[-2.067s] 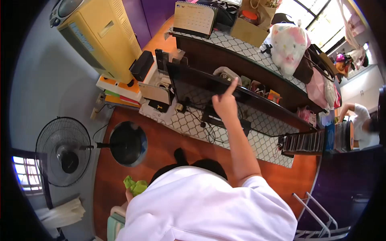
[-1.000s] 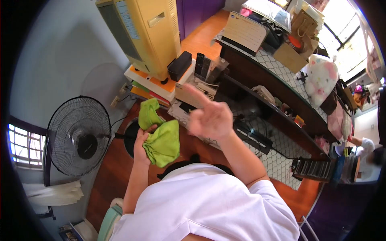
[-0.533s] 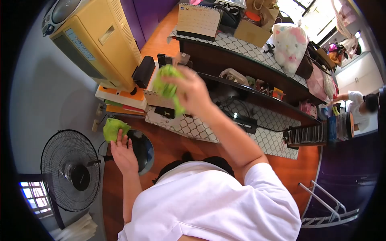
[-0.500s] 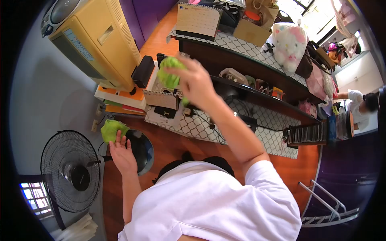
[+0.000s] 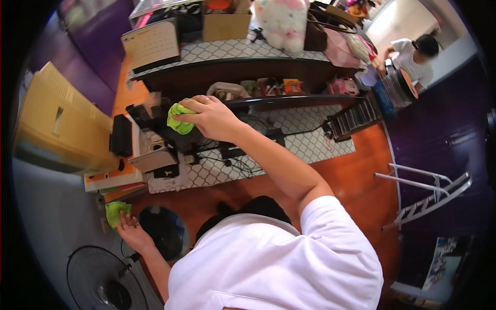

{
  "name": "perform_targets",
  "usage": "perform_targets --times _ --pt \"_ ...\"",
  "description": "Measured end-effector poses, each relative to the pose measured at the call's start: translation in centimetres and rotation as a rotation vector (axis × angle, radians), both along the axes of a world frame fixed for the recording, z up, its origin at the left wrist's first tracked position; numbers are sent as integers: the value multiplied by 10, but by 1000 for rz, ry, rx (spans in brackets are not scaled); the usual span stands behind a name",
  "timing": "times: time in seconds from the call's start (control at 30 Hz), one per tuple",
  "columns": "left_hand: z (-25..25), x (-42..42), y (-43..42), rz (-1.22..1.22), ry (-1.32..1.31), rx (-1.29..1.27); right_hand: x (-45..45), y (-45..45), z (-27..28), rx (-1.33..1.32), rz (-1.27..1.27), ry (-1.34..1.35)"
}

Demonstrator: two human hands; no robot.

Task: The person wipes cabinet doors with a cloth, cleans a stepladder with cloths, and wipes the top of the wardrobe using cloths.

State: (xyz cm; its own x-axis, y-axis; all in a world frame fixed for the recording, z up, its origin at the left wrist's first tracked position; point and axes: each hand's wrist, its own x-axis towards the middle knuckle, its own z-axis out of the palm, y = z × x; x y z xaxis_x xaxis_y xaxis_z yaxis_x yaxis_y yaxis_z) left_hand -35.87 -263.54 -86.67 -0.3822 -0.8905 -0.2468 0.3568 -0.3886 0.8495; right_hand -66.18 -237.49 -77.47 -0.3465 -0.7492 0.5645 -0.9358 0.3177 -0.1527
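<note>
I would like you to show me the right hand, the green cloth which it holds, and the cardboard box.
Right hand [image 5: 213,118]: head view, back of the hand.
Green cloth [image 5: 178,121]: head view, middle of its crumpled part.
Cardboard box [image 5: 225,28]: head view, front wall.

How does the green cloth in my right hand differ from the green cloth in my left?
The right cloth is bunched up, while the left cloth looks flatter.
The right cloth is under the fingers of a palm-down right hand; the left cloth is at the fingers of a palm-up left hand.
The right cloth is near the desk clutter; the left cloth is beside the gray wall.
Both are bright green.
</note>
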Motion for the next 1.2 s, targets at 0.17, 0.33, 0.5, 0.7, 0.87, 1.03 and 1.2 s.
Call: perform_targets --times 0.17,0.33,0.5,0.7,0.87,1.03,1.2 --pt "7 -34 -3 -40 -29 19 -9 87 -1 -4 -154 -54" --pt "22 -65 12 -26 -77 -40 -24 196 -4 -105 -323 -15" --pt "35 -90 52 52 -103 -136 -39 308 -8 -140 -556 6" --pt "41 -116 95 114 -148 -196 -60 422 -17 -251 -762 -3" --pt "46 -138 123 157 -195 -221 -72 473 -22 -252 -914 18" --pt "53 -156 148 236 -248 -264 -80 498 -36 -595 -1094 -71" --pt "46 -158 153 267 -293 -333 -89 513 -39 -845 -1129 37"
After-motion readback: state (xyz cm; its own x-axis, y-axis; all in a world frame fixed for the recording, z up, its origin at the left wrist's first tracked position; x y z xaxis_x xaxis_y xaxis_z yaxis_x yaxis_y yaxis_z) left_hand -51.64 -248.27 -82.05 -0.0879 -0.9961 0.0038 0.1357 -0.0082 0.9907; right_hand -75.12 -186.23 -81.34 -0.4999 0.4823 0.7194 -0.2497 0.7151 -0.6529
